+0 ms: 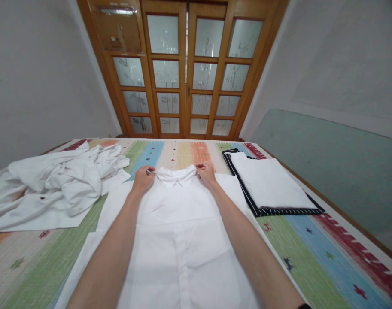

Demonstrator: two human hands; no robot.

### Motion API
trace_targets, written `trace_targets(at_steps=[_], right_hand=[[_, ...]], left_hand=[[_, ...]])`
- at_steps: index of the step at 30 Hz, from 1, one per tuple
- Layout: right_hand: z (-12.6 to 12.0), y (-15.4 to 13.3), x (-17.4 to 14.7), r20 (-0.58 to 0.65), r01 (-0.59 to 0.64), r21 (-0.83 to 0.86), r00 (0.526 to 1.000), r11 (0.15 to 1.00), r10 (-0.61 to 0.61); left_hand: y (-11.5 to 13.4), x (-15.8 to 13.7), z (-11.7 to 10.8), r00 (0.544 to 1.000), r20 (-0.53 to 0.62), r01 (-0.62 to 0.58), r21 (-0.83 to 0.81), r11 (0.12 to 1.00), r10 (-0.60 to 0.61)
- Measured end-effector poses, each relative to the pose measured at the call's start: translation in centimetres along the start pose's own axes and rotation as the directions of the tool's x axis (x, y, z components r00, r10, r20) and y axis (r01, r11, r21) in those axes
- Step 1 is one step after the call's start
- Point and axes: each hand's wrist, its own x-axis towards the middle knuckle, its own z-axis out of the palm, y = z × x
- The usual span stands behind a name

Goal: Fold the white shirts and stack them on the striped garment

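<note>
A white button-up shirt (179, 214) lies spread flat, front side up, with its collar at the far end. My left hand (143, 177) pinches the shirt at the left side of the collar. At the collar's right side, my right hand (206, 172) has its fingers closed on the cloth in the same way. Both forearms reach over the shirt, covering parts of its sides. The collar stands slightly raised between the hands, its two points meeting at the front.
A crumpled heap of white clothing (60, 184) lies on the left. To the right sits a folded white garment (269, 180) on black striped cloth (263, 211). A patterned striped cover (311, 253) lies beneath everything. Beyond stand wooden glazed doors (186, 98); a pale green panel (327, 159) borders the right.
</note>
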Motion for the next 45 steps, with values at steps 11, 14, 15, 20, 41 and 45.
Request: trace_targets(at_steps=[11, 14, 15, 20, 41, 45], right_hand=[[-0.1, -0.6, -0.5, 0.015, 0.042, -0.184, 0.999, 0.982, -0.040], [-0.3, -0.6, -0.7, 0.025, 0.046, -0.221, 0.999, 0.974, -0.042], [-0.4, -0.6, -0.9, 0.035, 0.048, -0.224, 0.999, 0.973, -0.041], [-1.1, -0.3, -2.2, 0.130, 0.114, -0.166, 0.987, 0.980, -0.093], [-9.9, -3.7, -14.5, 0.741, 0.601, -0.271, 0.629, 0.752, -0.236], [-11.0, -3.1, -15.4, 0.710, 0.627, -0.370, 0.667, 0.685, -0.228]], left_hand=[[0.3, -0.9, 0.8, 0.995, 0.040, -0.101, 0.280, 0.955, 0.093], [1.0, -1.4, 0.6, 0.996, 0.036, -0.088, 0.359, 0.929, 0.081], [1.3, -1.6, 0.6, 0.996, 0.040, -0.084, 0.386, 0.919, 0.074], [2.1, -2.4, 0.1, 0.998, 0.052, -0.066, 0.472, 0.879, 0.047], [1.6, -12.9, -4.6, 0.730, 0.571, -0.561, 0.185, 0.807, 0.377], [0.4, -12.2, -5.0, 0.764, 0.560, -0.516, 0.230, 0.825, 0.321]])
